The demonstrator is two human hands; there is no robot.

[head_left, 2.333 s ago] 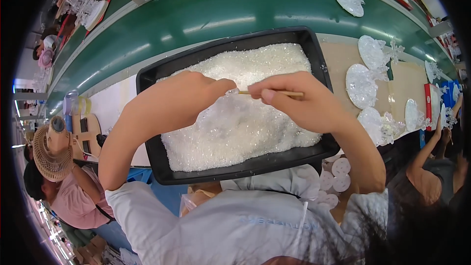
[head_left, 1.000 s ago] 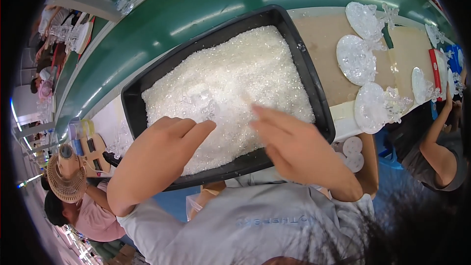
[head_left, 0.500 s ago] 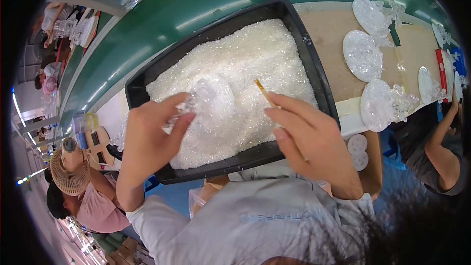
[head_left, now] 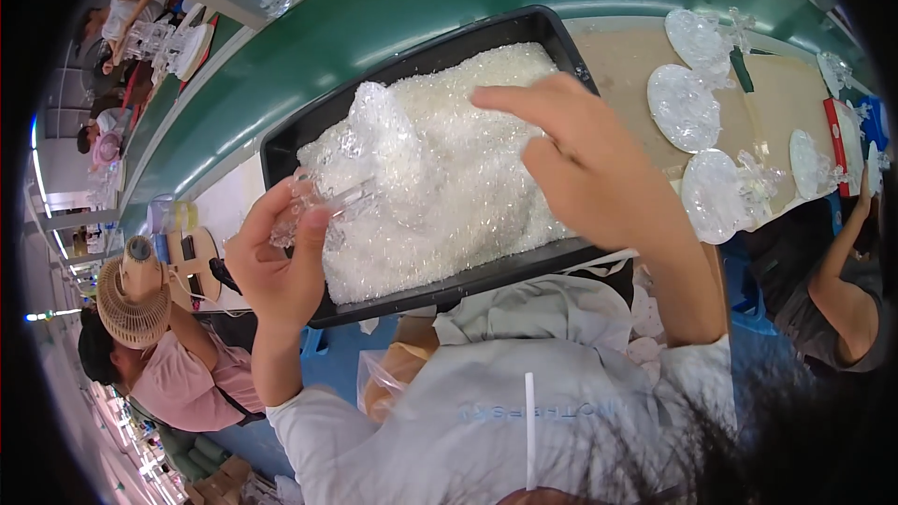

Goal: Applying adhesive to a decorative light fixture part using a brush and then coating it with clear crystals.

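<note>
My left hand (head_left: 281,243) pinches the clear stem of a transparent plastic ornament (head_left: 354,194) between thumb and fingers. The ornament's round disc (head_left: 376,112) is tilted up on edge over white glittery granules (head_left: 486,196), with some granules on its face. These granules fill a black tray (head_left: 440,297). Above the tray's right side, my right hand (head_left: 580,154) has its index finger stretched out and the other fingers curled in. Whatever the curled fingers hold, if anything, is hidden; no thin yellow stick shows.
Several finished-looking clear discs with figures (head_left: 686,108) lie on brown board (head_left: 613,51) at right. A green bench surface (head_left: 318,47) runs behind the tray. A beige fan (head_left: 136,295) and a person in pink (head_left: 201,383) are left; another person's arm (head_left: 842,252) is right. A white stick (head_left: 530,430) crosses my shirt.
The ornament has turned from lying near the granules to standing tilted, its disc further back. My right hand has moved up and right, index finger now extended; the yellow stick is out of sight.
</note>
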